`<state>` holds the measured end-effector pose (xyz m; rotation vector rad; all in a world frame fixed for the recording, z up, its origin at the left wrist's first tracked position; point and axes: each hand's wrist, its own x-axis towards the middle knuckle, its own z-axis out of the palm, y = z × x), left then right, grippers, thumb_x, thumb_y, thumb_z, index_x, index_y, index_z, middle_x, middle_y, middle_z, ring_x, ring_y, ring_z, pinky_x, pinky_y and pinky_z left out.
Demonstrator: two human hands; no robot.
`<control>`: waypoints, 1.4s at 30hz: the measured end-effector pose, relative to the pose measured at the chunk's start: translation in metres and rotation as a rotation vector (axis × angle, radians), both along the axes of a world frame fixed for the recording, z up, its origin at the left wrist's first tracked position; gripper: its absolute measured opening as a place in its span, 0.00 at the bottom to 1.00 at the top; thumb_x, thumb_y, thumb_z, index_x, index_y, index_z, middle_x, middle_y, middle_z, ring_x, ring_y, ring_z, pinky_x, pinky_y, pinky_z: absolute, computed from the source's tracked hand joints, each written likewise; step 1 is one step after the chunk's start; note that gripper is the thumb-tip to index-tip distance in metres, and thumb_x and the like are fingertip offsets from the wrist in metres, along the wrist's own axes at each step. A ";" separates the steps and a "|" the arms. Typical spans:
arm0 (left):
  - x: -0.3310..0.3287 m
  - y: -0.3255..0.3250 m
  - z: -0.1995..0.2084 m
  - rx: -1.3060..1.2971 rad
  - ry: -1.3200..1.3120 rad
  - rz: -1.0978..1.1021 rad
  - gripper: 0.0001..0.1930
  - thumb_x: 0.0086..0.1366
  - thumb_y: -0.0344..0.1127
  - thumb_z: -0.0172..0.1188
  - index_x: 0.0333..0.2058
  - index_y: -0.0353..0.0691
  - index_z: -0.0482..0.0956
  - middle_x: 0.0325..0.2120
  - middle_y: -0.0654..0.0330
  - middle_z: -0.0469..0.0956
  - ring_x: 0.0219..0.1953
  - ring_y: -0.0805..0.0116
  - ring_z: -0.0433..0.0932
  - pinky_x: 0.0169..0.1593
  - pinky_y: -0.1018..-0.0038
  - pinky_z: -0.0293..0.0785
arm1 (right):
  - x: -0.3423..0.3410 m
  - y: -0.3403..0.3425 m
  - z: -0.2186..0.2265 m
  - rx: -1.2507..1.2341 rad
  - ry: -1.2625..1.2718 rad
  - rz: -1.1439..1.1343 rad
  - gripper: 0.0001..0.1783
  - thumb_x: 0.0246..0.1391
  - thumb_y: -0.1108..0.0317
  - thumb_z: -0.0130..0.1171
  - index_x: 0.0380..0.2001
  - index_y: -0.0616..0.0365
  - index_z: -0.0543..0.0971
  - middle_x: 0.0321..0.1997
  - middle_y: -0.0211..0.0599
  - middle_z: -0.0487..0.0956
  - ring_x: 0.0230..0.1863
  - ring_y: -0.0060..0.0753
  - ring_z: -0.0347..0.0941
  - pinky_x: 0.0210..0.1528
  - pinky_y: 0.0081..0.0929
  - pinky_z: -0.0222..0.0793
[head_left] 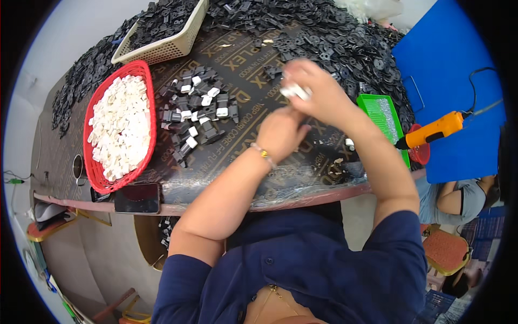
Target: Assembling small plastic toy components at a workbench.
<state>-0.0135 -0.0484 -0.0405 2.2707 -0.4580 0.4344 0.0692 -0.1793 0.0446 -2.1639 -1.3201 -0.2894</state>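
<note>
white pieces (297, 92) in right hand (319, 93), left hand (280, 132) near

Right fingers (301, 67) blurred; white piece (295, 93) smeared, shape unclear; cream basket (162, 50) cut by top edge.

Tan printed capitals (240, 60), some large and some small, repeat in slanted lines across the dark worktop (249, 89), partly worn or covered.
</note>
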 end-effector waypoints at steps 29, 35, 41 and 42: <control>0.037 0.030 0.041 -1.068 0.613 -0.092 0.10 0.73 0.40 0.55 0.44 0.40 0.75 0.31 0.66 0.77 0.30 0.76 0.75 0.34 0.81 0.69 | 0.039 -0.054 -0.014 -0.393 0.081 -0.655 0.21 0.59 0.52 0.60 0.45 0.59 0.79 0.42 0.48 0.83 0.48 0.52 0.79 0.47 0.45 0.75; 0.034 0.019 0.014 -1.098 0.653 -0.031 0.08 0.72 0.34 0.54 0.46 0.39 0.76 0.40 0.62 0.78 0.40 0.73 0.76 0.41 0.77 0.72 | 0.090 -0.037 -0.055 -0.495 0.163 -0.766 0.20 0.54 0.52 0.65 0.39 0.58 0.82 0.40 0.50 0.84 0.46 0.53 0.80 0.48 0.45 0.76; 0.029 0.030 0.009 -1.131 0.570 -0.106 0.09 0.70 0.29 0.51 0.46 0.36 0.75 0.44 0.59 0.77 0.50 0.65 0.76 0.56 0.66 0.75 | 0.066 -0.053 -0.044 -0.016 0.122 -0.596 0.19 0.51 0.61 0.69 0.44 0.60 0.81 0.34 0.35 0.78 0.36 0.34 0.78 0.40 0.29 0.74; 0.028 0.029 0.014 -1.135 0.649 -0.148 0.10 0.70 0.28 0.52 0.47 0.36 0.74 0.44 0.59 0.77 0.50 0.66 0.76 0.56 0.66 0.75 | 0.055 -0.054 -0.035 -0.015 0.127 -0.592 0.19 0.51 0.61 0.69 0.44 0.60 0.81 0.34 0.35 0.78 0.36 0.34 0.78 0.40 0.29 0.74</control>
